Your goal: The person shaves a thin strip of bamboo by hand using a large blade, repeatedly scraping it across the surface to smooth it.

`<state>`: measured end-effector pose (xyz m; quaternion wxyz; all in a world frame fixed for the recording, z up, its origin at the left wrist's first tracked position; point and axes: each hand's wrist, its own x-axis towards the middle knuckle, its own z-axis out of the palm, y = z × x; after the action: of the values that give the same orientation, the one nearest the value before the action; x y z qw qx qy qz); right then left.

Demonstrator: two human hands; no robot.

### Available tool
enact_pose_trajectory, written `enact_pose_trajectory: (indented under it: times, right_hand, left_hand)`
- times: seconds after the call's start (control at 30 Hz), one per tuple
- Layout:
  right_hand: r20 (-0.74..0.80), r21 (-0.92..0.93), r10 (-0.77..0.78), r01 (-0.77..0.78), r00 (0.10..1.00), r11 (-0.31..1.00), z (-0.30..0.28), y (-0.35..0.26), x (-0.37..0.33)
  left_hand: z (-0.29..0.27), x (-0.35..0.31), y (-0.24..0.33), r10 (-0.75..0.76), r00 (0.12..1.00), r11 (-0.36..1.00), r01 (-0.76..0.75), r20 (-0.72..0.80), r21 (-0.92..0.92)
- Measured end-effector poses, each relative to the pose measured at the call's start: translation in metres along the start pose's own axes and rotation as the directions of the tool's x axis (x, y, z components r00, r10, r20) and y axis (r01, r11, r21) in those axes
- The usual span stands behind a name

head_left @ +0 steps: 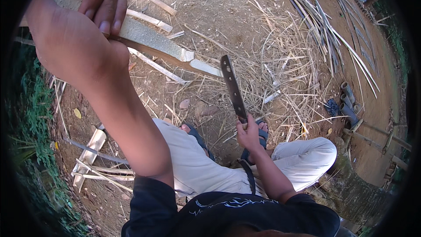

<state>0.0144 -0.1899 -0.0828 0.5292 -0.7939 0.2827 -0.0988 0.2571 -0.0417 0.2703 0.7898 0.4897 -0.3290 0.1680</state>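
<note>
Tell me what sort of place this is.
Probably an outdoor bamboo-splitting spot in a rural yard: bare dirt ground, a heap of thin split strips and dry shavings. The left hand grips a bamboo piece; the right hand holds a long knife.

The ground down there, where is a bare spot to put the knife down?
Bare dirt lies beyond the bamboo strip held in the left hand, left of the straw pile. More bare dirt lies right of the short bamboo tubes. Around the feet, straw and shavings crowd everything.
</note>
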Motion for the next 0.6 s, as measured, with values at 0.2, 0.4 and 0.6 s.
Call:
enact_pose_trajectory:
  times: [0.2, 0.4, 0.6]
  right_hand:
    - [-0.146, -0.171, -0.247, 0.221, 0.958, 0.96, -0.015, -0.074, 0.041]
    - [-0.287, 0.154, -0.453, 0.507, 0.844, 0.848, -0.006, -0.081, 0.062]
    - [-0.112, -0.418, 0.005, -0.051, 0.994, 0.907, 0.014, 0.049, 0.077]
  left_hand:
    - [-0.026, -0.004, 0.001, -0.034, 0.994, 0.998, 0.04, 0.104, -0.058]
    - [-0.041, -0.005, 0.0, -0.046, 0.98, 0.992, 0.069, 0.195, -0.109]
    - [-0.019, -0.018, -0.007, -0.073, 0.988, 0.987, 0.09, 0.133, -0.133]
